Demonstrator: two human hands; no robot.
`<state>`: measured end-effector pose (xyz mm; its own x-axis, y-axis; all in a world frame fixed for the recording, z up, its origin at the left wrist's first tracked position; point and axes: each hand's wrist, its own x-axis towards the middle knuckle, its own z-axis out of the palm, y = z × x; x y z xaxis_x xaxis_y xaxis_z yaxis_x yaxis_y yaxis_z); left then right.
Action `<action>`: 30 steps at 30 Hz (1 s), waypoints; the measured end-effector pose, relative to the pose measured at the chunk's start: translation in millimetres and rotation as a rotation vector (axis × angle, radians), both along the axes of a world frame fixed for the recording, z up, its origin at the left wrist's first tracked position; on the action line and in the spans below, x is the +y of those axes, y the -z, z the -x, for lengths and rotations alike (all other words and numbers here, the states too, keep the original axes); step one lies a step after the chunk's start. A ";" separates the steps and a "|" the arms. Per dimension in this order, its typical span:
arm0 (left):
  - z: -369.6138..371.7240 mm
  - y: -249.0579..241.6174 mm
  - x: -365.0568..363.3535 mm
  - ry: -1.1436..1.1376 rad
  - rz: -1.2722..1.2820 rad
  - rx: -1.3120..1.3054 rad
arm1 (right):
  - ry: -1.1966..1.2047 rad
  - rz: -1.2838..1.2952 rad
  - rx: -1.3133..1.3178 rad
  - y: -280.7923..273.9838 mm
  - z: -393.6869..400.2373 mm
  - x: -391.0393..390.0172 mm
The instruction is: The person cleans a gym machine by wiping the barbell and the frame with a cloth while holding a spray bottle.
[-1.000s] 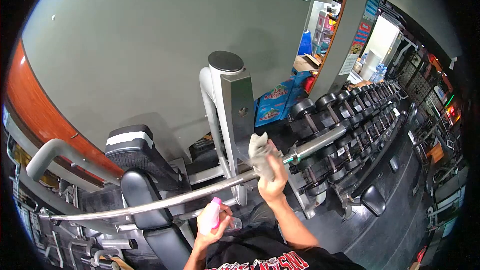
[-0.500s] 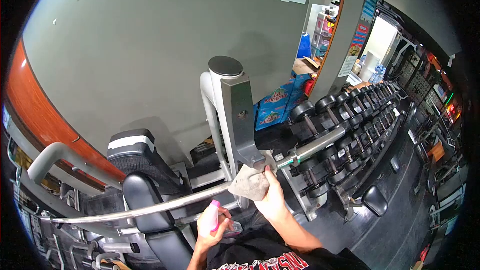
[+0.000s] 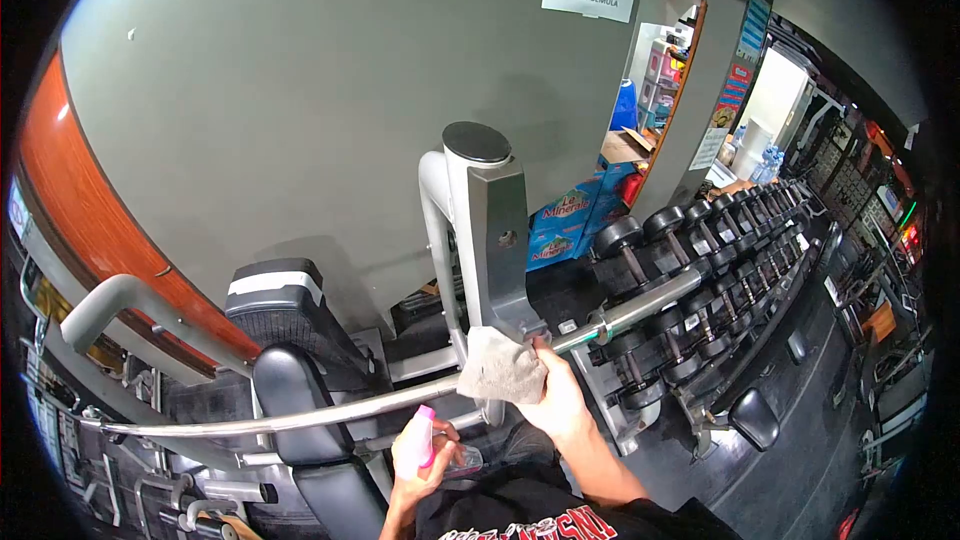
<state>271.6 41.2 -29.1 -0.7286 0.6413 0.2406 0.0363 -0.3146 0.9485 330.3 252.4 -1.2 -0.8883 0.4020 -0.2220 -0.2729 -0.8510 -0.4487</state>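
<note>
A long metal barbell (image 3: 290, 420) crosses the view from the lower left to its thicker end at the right. My right hand (image 3: 562, 402) holds a grey-beige cloth (image 3: 500, 368) against the bar, just in front of the upright post (image 3: 490, 230). Below the bar, my left hand (image 3: 422, 462) is wrapped round a bottle with a pink top (image 3: 427, 413); most of the bottle is hidden by the fingers. A green band (image 3: 603, 330) sits on the bar right of the cloth.
A padded bench (image 3: 292, 390) stands under the bar at the left. Rows of dumbbells (image 3: 622, 240) fill a rack (image 3: 620, 420) at the right. Blue cartons (image 3: 560, 225) stand behind the post, by the grey wall (image 3: 300, 90). A curved frame handle (image 3: 110, 305) is at the left.
My right hand and the cloth have shifted slightly left along the bar relative to the post. The view has also moved a little. My left hand still holds the bottle.
</note>
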 end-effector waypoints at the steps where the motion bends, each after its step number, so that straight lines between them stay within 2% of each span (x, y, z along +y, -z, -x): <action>1: 1.0 1.7 -0.6 0.006 0.020 0.039 | -0.009 0.173 -0.018 -2.1 -2.4 0.7; 4: 2.7 5.2 1.8 0.016 0.040 0.074 | -0.058 0.130 -0.007 -10.9 -12.8 -1.0; 12: 0.5 8.7 11.6 0.074 -0.006 0.004 | 0.077 0.063 0.007 -30.7 -38.9 -4.1; 20: 7.3 -4.0 5.8 0.151 0.075 0.149 | 0.124 0.095 0.021 -41.2 -40.9 -9.2; 27: 8.3 7.6 -2.2 0.114 0.116 0.081 | 0.113 0.002 0.007 -40.5 -45.0 -0.8; 30: 4.9 5.3 -4.1 0.104 0.059 0.008 | 0.097 -0.040 -0.009 -47.5 -44.2 2.7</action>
